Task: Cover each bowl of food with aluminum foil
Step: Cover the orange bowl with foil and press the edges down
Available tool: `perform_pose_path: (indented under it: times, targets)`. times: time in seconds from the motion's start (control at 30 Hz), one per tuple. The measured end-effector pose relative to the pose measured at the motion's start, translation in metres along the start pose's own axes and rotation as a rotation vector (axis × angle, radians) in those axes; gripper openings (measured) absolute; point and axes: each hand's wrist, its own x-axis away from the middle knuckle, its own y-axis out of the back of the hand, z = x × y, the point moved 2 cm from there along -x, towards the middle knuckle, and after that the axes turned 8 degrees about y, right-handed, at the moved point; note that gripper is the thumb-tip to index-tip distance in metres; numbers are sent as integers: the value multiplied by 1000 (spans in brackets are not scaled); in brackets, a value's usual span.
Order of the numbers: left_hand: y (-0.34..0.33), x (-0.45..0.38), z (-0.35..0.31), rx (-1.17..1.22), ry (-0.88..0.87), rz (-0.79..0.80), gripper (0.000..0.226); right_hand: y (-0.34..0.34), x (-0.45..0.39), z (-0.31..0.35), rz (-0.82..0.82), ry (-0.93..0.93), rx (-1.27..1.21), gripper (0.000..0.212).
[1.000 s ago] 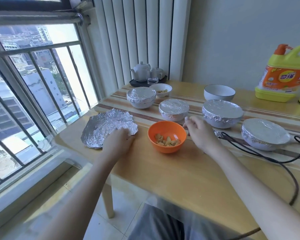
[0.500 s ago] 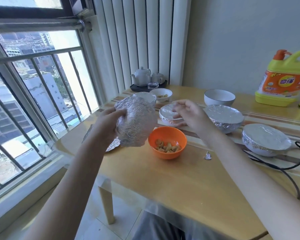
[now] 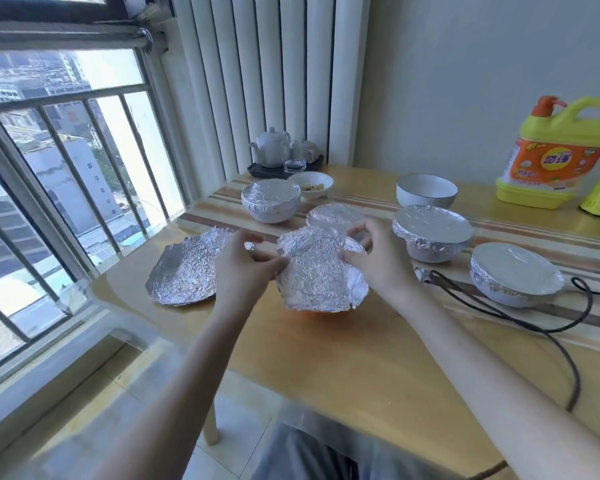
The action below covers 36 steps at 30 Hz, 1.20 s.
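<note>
Foil sheet: crinkled silver aluminium foil sheet (image 3: 321, 270) held over the orange bowl (image 3: 323, 312), near the middle of the pale wooden surface (image 3: 343, 368); only a sliver of the bowl's orange shows under the foil's near edge
Left hand: left hand (image 3: 245, 271), its grip pinching the sheet's left edge
Right hand: right hand (image 3: 378, 261), its grip pinching the sheet's right edge
Spare foil: a second flat crinkled foil sheet (image 3: 184, 268) lies on the surface just left of the left hand
Covered bowls: four foil-topped white bowls, one far left (image 3: 270, 202), one behind the hands (image 3: 333, 216), one right of it (image 3: 432, 233), one further right (image 3: 515, 273)
Open bowls: small white bowl with food (image 3: 310, 184) far back; larger white bowl (image 3: 426, 191) to the right
Beyond: white teapot set on a dark tray (image 3: 284, 152), yellow detergent jug (image 3: 555, 154), black cable (image 3: 520, 306)
</note>
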Motion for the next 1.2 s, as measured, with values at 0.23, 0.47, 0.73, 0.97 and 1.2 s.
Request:
perform_pose_path:
  times: [0.23, 0.47, 0.73, 0.97, 1.2]
  targets:
    - [-8, 1, 10, 92, 79, 3, 29, -11, 13, -7, -47, 4, 68, 41]
    - [-7, 1, 18, 93, 136, 76, 27, -17, 15, -16, -22, -8, 64, 26]
    - [-5, 6, 20, 157, 195, 124, 24, -14, 25, -16, -36, 53, 39, 18]
    - [-4, 10, 19, 182, 233, 140, 20, -11, 29, -14, -50, 58, -16, 31]
    - [-7, 13, -6, -340, -481, -114, 27, 10, 9, 1, -295, 185, 115, 37]
